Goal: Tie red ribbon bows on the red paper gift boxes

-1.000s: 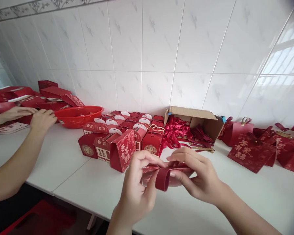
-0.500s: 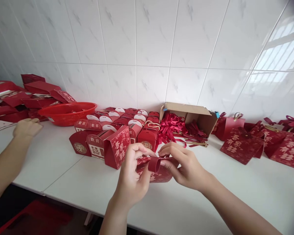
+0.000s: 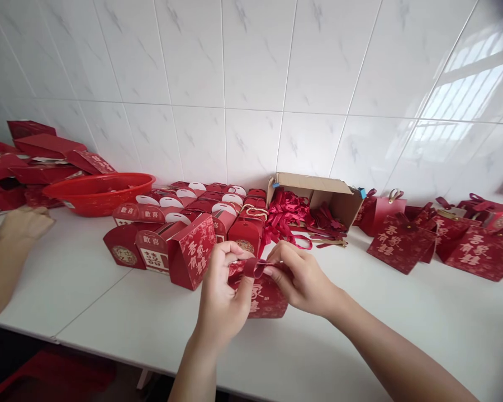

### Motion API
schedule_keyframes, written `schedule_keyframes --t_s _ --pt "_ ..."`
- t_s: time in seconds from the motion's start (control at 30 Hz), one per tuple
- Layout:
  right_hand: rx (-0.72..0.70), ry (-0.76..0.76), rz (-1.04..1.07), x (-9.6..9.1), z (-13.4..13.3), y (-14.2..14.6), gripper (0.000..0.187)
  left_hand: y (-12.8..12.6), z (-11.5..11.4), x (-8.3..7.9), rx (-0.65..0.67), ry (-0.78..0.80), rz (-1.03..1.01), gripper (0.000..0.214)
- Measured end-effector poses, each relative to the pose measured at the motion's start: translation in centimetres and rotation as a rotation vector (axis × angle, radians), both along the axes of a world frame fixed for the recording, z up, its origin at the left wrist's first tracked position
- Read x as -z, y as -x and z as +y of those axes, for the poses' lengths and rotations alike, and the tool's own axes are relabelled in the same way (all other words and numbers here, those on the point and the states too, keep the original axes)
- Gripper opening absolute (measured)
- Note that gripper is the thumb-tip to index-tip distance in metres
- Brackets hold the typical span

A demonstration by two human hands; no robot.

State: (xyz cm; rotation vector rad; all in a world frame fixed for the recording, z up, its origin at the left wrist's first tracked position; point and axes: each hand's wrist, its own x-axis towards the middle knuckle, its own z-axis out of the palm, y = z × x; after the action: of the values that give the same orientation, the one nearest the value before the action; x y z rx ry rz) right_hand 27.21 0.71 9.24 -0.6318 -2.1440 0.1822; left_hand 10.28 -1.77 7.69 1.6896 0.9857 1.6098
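My left hand [image 3: 221,301] and my right hand [image 3: 300,279] both pinch a dark red ribbon loop [image 3: 255,268] at the top of a small red gift box [image 3: 265,298] with gold characters. The box stands on the white table [image 3: 360,340] just in front of me, its top edge hidden by my fingers. Both hands are closed, thumbs and forefingers pressed on the ribbon and the box's top flap.
Several finished red boxes [image 3: 184,234] stand in rows behind. An open cardboard carton [image 3: 318,195] spills red ribbons [image 3: 287,215]. Red handled bags [image 3: 436,240] lie to the right. A red plastic basin [image 3: 96,192] and stacked flat boxes [image 3: 37,159] sit far left, beside another person's hand [image 3: 23,223].
The ribbon loop has been pulled smaller and brought down onto the box top. The box now stands more upright. The other person's hand drew back to the left.
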Motion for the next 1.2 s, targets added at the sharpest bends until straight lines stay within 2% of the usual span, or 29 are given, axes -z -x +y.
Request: schedule_keyframes --t_s 0.2,0.5,0.7,0.9,1.03,1.2 --pt "0.035 0.058 0.018 0.9 1.5 0.0 0.012 -0.4 1.4 0.8 -0.091 -0.018 0.033 0.022" --pt "0.09 0.186 -0.079 2.1 3.2 -0.7 0.009 -0.7 3.0 2.0 -0.024 0.048 -0.006 0.028" --pt "0.094 0.165 -0.129 0.9 2.9 -0.9 0.005 -0.8 3.5 2.4 0.013 0.076 -0.016 0.03" --pt "0.084 0.179 -0.22 -0.9 2.4 -1.6 0.012 -1.2 3.4 2.4 0.155 0.126 -0.055 0.038" --pt "0.096 0.226 -0.178 -0.9 2.4 -1.8 0.015 -1.1 3.0 1.9 0.183 0.157 -0.056 0.041" --pt "0.084 0.287 -0.113 -0.5 2.1 -1.9 0.018 -0.5 2.6 1.2 0.198 0.124 -0.006 0.042"
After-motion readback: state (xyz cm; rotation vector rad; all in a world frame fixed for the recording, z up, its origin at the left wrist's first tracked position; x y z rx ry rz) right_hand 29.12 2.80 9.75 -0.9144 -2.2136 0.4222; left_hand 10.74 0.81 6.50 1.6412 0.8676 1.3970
